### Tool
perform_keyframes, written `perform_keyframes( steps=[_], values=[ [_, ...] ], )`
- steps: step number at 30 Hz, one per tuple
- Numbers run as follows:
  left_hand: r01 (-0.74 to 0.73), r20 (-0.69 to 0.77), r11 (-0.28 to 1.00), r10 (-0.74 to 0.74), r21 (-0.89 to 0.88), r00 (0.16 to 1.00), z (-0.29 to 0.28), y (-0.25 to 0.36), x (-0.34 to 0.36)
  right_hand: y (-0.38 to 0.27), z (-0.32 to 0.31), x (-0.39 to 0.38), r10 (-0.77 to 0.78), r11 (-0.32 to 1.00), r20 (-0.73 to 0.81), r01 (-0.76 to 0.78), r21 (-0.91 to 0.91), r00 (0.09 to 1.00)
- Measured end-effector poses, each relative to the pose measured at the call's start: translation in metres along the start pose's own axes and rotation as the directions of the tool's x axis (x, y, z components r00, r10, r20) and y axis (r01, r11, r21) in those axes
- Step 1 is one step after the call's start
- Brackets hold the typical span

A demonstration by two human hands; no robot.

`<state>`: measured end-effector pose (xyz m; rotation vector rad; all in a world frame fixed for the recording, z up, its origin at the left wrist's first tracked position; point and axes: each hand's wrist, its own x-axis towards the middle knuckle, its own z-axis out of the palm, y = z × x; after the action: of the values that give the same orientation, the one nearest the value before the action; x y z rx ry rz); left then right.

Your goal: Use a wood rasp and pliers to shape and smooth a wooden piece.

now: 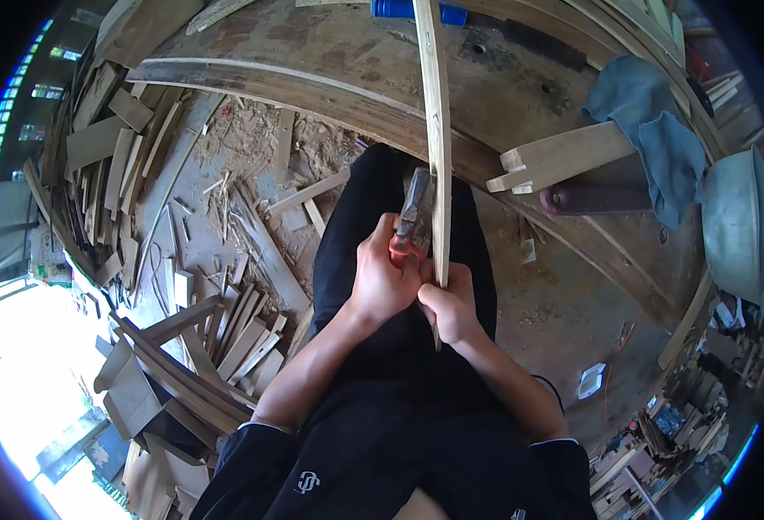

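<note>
My left hand [380, 277] grips a red-handled tool with a worn dark blade [415, 212], its blade laid against a long thin wooden strip [437, 130]. My right hand [451, 305] is closed around the lower end of that strip, right beside the left hand. The strip rises from my lap and leans over the edge of a wide wooden workbench [330, 78]. My black-clad legs are under both hands.
Piles of wood offcuts [208, 347] cover the dusty floor at left. On the bench lie a pale wooden block [564, 156], a blue cloth [651, 130] and a dark bar [594, 199]. A metal bowl [733, 221] sits at right.
</note>
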<state>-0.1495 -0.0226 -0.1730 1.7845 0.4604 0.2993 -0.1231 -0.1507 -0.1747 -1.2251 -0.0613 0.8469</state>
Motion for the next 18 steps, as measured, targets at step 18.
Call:
perform_keyframes(
  steps=[18],
  values=[
    [-0.059,-0.001,0.984,0.060,0.168,0.998,-0.002,-0.001,0.005,-0.005,0.004,0.002,0.008,1.000,-0.001,-0.008,0.009,1.000]
  ],
)
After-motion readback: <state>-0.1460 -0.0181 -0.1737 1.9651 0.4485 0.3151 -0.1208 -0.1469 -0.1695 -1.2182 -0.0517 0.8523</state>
